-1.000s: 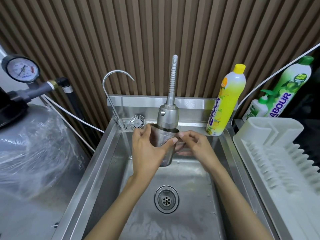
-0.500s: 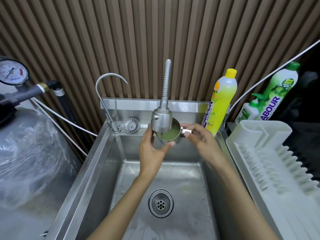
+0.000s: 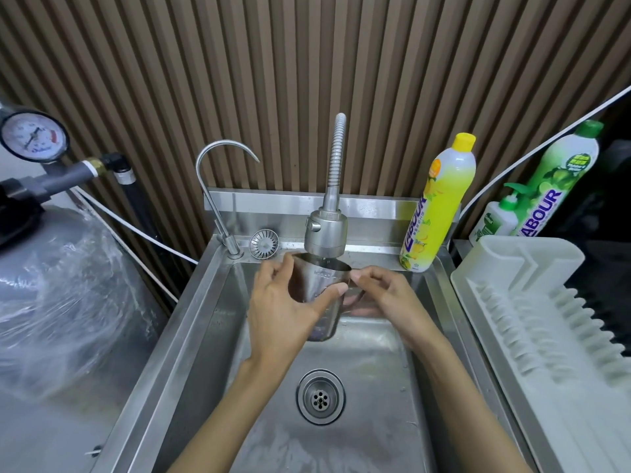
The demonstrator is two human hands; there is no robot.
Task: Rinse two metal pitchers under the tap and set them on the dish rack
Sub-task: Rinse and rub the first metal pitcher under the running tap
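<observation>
A small metal pitcher [image 3: 321, 288] is held upright right under the spray head of the flexible tap [image 3: 326, 233], over the steel sink [image 3: 191, 322]. My left hand [image 3: 283, 308] wraps round the pitcher's left side, thumb across its front. My right hand [image 3: 386, 295] pinches the handle on the pitcher's right side. A thin stream of water runs from the tap into the pitcher. The white dish rack [image 3: 532, 322] stands to the right of the sink. A second pitcher is not in view.
A yellow detergent bottle [image 3: 437, 206] stands on the sink's back right corner, with a green bottle [image 3: 560, 179] and a small pump bottle [image 3: 495, 220] behind the rack. A thin curved tap [image 3: 218, 186] and a loose strainer [image 3: 263, 244] sit back left. A wrapped tank [image 3: 58, 302] fills the left.
The pitcher was tipped up with its mouth towards me half a second ago; now it is upright again and lower under the tap. Both hands kept hold of it.
</observation>
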